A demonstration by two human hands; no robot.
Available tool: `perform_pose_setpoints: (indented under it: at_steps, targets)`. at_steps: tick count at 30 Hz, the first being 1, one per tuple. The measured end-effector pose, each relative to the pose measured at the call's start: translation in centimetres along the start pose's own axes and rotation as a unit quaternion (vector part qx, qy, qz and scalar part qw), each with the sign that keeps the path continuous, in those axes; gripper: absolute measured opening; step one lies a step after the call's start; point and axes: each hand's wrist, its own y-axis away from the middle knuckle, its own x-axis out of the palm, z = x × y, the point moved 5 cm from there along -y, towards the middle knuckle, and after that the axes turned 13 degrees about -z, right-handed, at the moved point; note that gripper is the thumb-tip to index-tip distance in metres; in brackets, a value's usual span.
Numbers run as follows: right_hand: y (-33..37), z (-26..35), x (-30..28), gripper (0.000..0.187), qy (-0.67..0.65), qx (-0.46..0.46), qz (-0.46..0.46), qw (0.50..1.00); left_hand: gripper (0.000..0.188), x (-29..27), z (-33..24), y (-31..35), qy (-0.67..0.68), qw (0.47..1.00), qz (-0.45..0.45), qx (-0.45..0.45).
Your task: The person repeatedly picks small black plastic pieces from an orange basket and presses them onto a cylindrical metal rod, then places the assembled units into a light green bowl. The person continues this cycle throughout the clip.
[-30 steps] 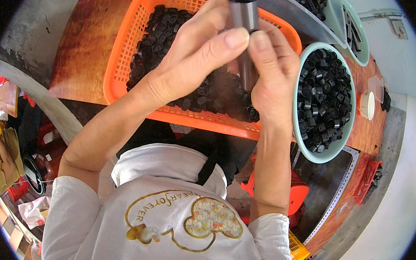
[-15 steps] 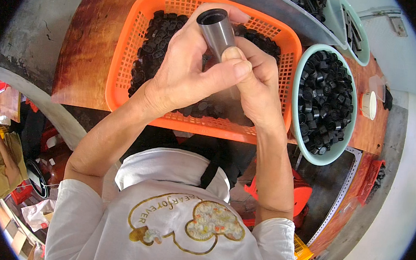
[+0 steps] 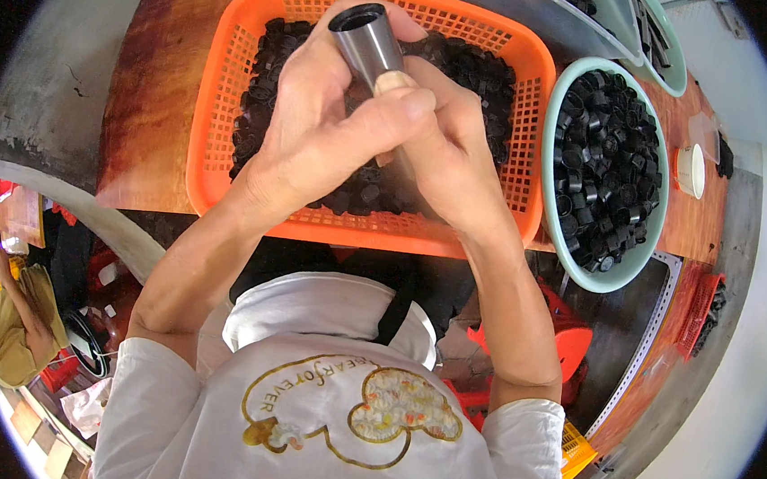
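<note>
A dark grey, hollow plastic tube (image 3: 368,46) is tilted between my hands, its round open end facing up. My left hand (image 3: 316,117) wraps around it, fingers behind and thumb laid across toward the right thumb. My right hand (image 3: 449,146) grips the lower part from the right, thumb pressed on the tube's side. The tube's lower end is hidden by my fingers. Both hands are above an orange basket (image 3: 366,232) that holds many small black plastic parts (image 3: 275,69).
To the right stands a pale green bowl (image 3: 549,153) full of short black rings or caps. A clear bin (image 3: 527,17) and another green bowl (image 3: 675,78) hold black pieces at the back right. A white cup (image 3: 692,170) stands on the wooden table (image 3: 157,87). Another person (image 3: 26,319) is at far left.
Both hands and the tube have shifted slightly left and toward the far side over the basket. The grip on the tube looks the same.
</note>
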Motion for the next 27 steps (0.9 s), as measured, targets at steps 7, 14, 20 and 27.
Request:
perform_pose_setpoints:
  at_steps: [7,14,20,27]
  targets:
    - [-0.4,-0.5,0.5,0.049,-0.051,-0.011,0.025,0.998,0.044,0.2,0.0,-0.2,-0.007,0.999,-0.032,-0.037]
    - [-0.5,-0.5,0.2,0.050,-0.010,-0.061,0.018,0.998,0.048,0.3,-0.2,-1.0,0.049,0.996,0.018,-0.073]
    - [-0.6,-0.6,-0.5,0.040,-0.082,-0.010,0.018,0.996,0.055,0.8,0.1,-0.6,0.035,0.995,0.022,-0.092]
    - [-0.7,-0.3,-1.3,0.049,-0.112,0.082,0.034,0.990,0.046,0.8,0.5,-1.6,0.087,0.991,0.083,-0.061]
